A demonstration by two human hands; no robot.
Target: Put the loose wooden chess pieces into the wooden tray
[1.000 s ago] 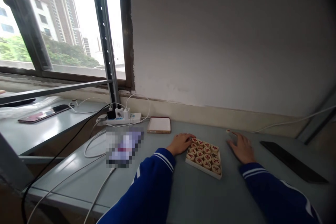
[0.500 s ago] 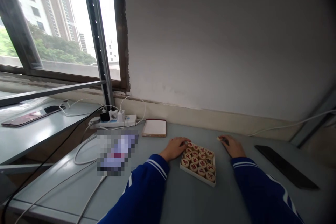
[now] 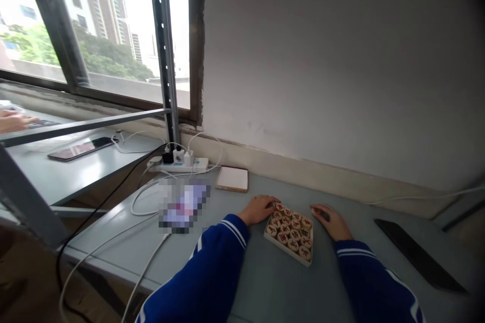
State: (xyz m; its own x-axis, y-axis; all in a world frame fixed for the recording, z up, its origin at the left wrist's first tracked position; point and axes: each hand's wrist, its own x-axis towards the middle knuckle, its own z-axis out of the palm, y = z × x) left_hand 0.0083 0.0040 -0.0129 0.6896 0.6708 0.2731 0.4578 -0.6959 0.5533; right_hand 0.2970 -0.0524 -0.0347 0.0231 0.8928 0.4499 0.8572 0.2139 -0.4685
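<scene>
A shallow white box (image 3: pixel 287 251) stands on the desk, filled with rows of round Chinese chess pieces (image 3: pixel 294 234). Most carry red characters; one near the right side looks dark. My left hand (image 3: pixel 259 209) grips the box at its far left corner, its fingers curled at the rim. Just right of the box is my right hand (image 3: pixel 330 220), thumb and fingers pinched toward the box's far right corner. A small pale Chinese chess piece (image 3: pixel 313 208) seems to be at its fingertips, mostly covered.
Behind the box lies a white-lined box lid (image 3: pixel 232 179). A partly blurred phone (image 3: pixel 185 207) with a cable is on the left, near a power strip (image 3: pixel 182 165). A long dark flat object (image 3: pixel 419 255) lies right. Another person's hand (image 3: pixel 15 121) shows at far left.
My right hand has moved left, closer to the box, with its small piece. My left hand stays at the box corner. The view has turned left, bringing another person's hand into sight.
</scene>
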